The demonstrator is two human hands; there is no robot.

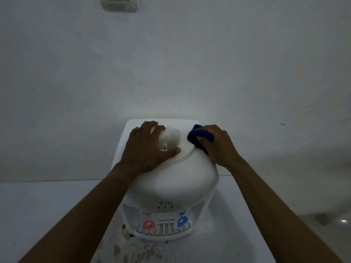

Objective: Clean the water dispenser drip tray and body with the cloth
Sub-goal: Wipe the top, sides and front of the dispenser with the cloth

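Note:
A white tabletop water dispenser stands against the wall, seen from above. Its slatted white drip tray juts out at the bottom front, under a red tap and a blue tap. My left hand lies flat with fingers spread over the round bottle well on the top. My right hand presses a bunched dark blue cloth onto the top's right rear part, beside the well's rim.
The dispenser sits on a white counter with speckled stains in front of the tray. A plain white wall rises right behind it, with a light switch at the top. Tiled floor shows at the lower right.

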